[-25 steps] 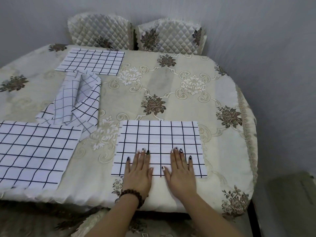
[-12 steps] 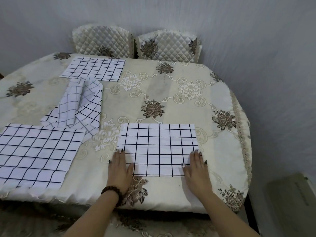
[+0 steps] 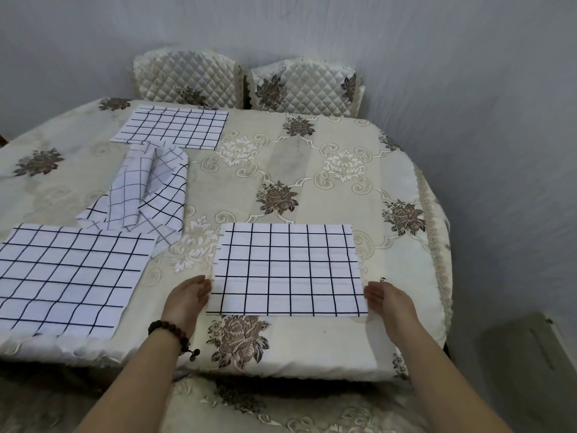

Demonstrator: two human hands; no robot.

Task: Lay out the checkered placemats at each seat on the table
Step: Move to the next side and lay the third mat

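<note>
A white placemat with a black grid (image 3: pixel 287 270) lies flat on the near right part of the table (image 3: pixel 312 170). My left hand (image 3: pixel 187 300) rests edge-on against its left side, and my right hand (image 3: pixel 388 303) against its right side, both with fingers straight and holding nothing. A second flat placemat (image 3: pixel 68 273) lies at the near left. A third flat placemat (image 3: pixel 173 128) lies at the far side in front of the left chair. A loose heap of folded placemats (image 3: pixel 146 192) sits between those two.
The table wears a cream tablecloth with brown flowers. Two quilted chair backs (image 3: pixel 187 79) (image 3: pixel 306 85) stand behind the far edge, against a grey wall. The table's right edge (image 3: pixel 437 245) curves close to the wall. A grey box (image 3: pixel 530 367) sits on the floor at right.
My hands slid from lying flat on the near right placemat out to its left and right edges, and now stand edge-on beside it. The placemat looks smoother and squarer.
</note>
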